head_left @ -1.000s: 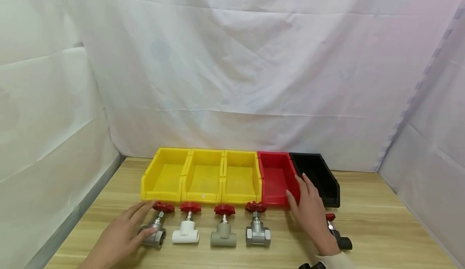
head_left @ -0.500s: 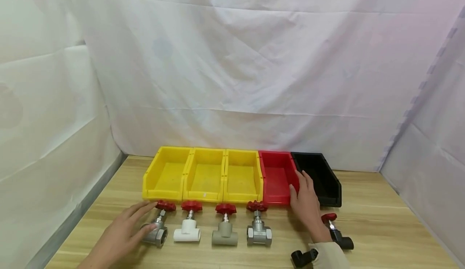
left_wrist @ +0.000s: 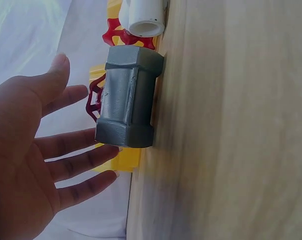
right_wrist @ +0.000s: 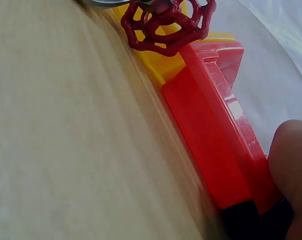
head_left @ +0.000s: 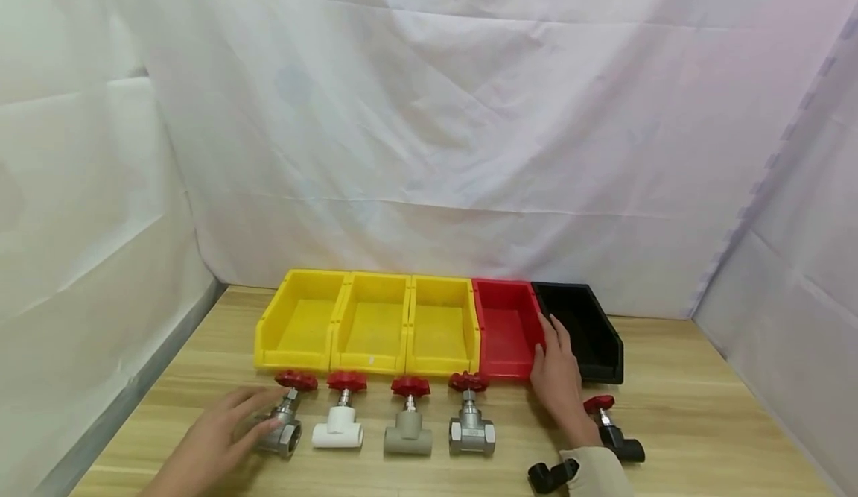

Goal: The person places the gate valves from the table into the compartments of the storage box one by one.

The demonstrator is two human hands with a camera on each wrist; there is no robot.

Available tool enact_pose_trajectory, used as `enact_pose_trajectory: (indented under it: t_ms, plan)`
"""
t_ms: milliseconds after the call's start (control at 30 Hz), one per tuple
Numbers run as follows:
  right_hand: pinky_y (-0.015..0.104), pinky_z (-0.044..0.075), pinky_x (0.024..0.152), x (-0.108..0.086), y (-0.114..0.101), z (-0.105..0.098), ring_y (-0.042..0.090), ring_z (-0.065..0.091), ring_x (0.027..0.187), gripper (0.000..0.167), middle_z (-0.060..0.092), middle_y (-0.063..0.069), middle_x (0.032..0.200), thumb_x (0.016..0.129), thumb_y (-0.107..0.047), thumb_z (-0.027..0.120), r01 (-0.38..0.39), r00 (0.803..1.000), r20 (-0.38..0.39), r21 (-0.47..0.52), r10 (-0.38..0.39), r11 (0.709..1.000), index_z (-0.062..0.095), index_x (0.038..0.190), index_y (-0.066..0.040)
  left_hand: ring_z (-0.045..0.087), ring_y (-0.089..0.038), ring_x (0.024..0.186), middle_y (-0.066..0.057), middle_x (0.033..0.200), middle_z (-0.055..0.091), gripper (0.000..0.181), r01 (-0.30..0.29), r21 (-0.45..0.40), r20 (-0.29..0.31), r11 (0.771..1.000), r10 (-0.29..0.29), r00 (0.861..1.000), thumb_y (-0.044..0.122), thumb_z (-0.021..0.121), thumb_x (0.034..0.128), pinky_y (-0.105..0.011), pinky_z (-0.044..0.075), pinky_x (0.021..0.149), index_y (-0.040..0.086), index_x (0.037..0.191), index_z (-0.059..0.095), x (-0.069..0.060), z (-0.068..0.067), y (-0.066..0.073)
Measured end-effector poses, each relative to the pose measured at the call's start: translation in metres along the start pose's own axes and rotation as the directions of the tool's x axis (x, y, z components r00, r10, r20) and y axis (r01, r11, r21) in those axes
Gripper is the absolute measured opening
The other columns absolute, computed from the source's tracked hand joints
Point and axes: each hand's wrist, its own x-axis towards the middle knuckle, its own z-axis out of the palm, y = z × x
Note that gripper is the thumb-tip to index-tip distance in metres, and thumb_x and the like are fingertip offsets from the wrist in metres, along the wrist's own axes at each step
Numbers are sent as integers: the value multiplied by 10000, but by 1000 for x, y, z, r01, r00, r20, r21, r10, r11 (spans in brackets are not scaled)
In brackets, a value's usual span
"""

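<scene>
Lying by left hand (head_left: 221, 434) — grey valve (left_wrist: 126, 95), hexagonal ends (left_wrist: 122, 133), red handwheel (head_left: 297, 381).

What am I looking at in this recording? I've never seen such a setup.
No robot: a person works bare-handed. The wide picture comes from a head camera, the two close ones from wrist cameras. Three yellow bins, a red bin and a black bin stand side by side on the wooden table. Five valves with red handles lie in front. The left hand, with spread fingers, is next to the leftmost metal valve; the right hand is where the red and black bins meet. Neither seems to hold anything.
</scene>
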Motion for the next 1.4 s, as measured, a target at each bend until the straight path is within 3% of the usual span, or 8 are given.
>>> enact_pose_trajectory:
  t_ms: [67, 333, 467, 733, 867, 1100, 1400]
  plan:
    - [576, 479, 841, -2, 2, 0, 447, 535, 1106, 546, 320, 220, 1462, 933, 23, 535, 0, 1000, -3, 16, 0, 1000, 362, 1448, -30, 593, -294, 990, -37, 1131, 621, 336, 24, 3, 36, 1000, -24, 999, 306, 717, 859, -561, 497, 792, 199, 1176, 683, 1, 0, 2]
    - [586, 437, 922, -5, 5, 5, 407, 458, 1209, 578, 257, 141, 1525, 942, -6, 551, -15, 1000, -5, 13, 15, 1000, 332, 1474, -64, 581, -296, 1020, -50, 1144, 610, 292, 77, 0, 141, 997, -77, 987, 354, 699, 864, -536, 505, 810, 199, 1111, 706, 0, 3, 5]
    - [637, 387, 922, -3, 3, 8, 389, 372, 1283, 581, 262, 116, 1529, 942, -11, 552, -25, 1000, -20, 6, 25, 1000, 332, 1475, -82, 570, -304, 1040, -52, 1156, 600, 324, 122, 0, 200, 993, -119, 973, 427, 666, 867, -548, 493, 827, 231, 1123, 695, 0, 4, 3]
    - [659, 382, 908, -3, 1, 10, 378, 387, 1276, 565, 304, 112, 1514, 933, -9, 568, -3, 999, -43, 13, 3, 1000, 367, 1457, -75, 549, -327, 1060, -99, 1209, 575, 396, 173, -11, 318, 985, -160, 934, 485, 641, 862, -562, 484, 826, 244, 1174, 680, 0, 5, 2]
    - [671, 373, 907, -4, 2, 9, 379, 386, 1274, 569, 305, 107, 1512, 928, -5, 573, -14, 998, -53, 4, 14, 1000, 371, 1455, -78, 533, -338, 1061, -127, 1226, 559, 427, 155, -5, 342, 988, -144, 928, 521, 644, 841, -569, 483, 818, 244, 1163, 688, 1, 8, 4]
    - [691, 347, 934, -5, 4, 10, 378, 369, 1296, 586, 288, 90, 1525, 935, -28, 577, -49, 998, -35, 3, 49, 999, 354, 1470, -110, 539, -325, 1007, -136, 1178, 565, 504, 67, 14, 363, 998, -68, 929, 563, 666, 782, -548, 497, 774, 226, 1155, 694, 5, 11, -1]
    - [649, 374, 945, -4, 1, 9, 365, 369, 1298, 581, 287, 88, 1525, 936, -33, 577, -58, 998, -41, -8, 57, 998, 357, 1468, -113, 504, -237, 936, -97, 1152, 544, 567, 35, -31, 445, 999, -18, 895, 561, 722, 710, -506, 495, 760, 263, 1191, 680, 14, 4, -7]
